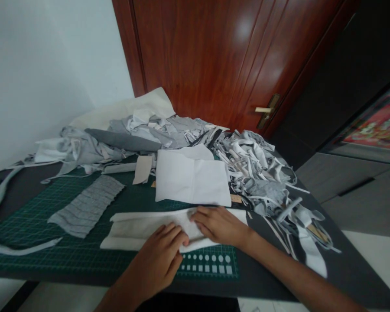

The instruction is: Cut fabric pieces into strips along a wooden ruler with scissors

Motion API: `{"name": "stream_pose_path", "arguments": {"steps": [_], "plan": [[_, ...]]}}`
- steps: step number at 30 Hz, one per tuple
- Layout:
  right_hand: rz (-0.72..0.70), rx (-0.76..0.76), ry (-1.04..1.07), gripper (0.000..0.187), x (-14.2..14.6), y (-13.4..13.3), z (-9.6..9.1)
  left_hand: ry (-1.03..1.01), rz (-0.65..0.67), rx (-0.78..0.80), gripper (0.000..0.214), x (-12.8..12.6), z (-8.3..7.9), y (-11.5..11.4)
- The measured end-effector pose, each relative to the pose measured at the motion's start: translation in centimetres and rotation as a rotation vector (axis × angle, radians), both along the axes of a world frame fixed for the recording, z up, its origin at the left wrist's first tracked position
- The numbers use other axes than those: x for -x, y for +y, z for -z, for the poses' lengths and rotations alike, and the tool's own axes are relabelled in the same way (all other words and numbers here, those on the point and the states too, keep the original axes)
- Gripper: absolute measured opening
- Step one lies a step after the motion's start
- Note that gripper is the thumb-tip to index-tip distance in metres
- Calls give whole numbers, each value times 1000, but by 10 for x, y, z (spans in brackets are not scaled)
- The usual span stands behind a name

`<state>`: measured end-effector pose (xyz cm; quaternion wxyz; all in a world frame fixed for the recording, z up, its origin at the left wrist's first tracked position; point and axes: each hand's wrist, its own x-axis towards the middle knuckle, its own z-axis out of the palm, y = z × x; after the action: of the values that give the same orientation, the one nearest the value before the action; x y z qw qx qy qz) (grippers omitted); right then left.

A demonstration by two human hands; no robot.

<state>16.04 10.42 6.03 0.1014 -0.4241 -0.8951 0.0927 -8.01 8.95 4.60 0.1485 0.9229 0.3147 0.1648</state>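
Observation:
A long white piece of fabric [130,227] lies crosswise near the front of the green cutting mat, its long edges folded in toward the middle. My left hand [162,255] is closed at its lower edge, fingers bent onto the cloth and thumb close to the index finger. Over its upper edge, right of centre, my right hand [216,225] is closed with bent fingers on the fold; its fingertips partly hide the cloth. Just beyond lies a larger folded white cloth [191,177]. To the left is a grey ribbed fabric piece [89,206].
The green cutting mat [26,234] covers much of the dark table [263,277]. Scrap strips [253,160] heap up on the right, and crumpled grey fabric [123,134] lies along the back. A white strip [19,249] curves at far left. Behind stands a wooden door [208,56].

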Motion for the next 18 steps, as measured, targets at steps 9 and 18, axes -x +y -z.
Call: {"name": "stream_pose_path", "arguments": {"steps": [9, 18], "plan": [[214, -150, 51, 36, 5, 10, 17, -97, -151, -135, 29, 16, 17, -31], [330, -185, 140, 24, 4, 7, 20, -81, -15, -170, 25, -6, 14, -43]]}}
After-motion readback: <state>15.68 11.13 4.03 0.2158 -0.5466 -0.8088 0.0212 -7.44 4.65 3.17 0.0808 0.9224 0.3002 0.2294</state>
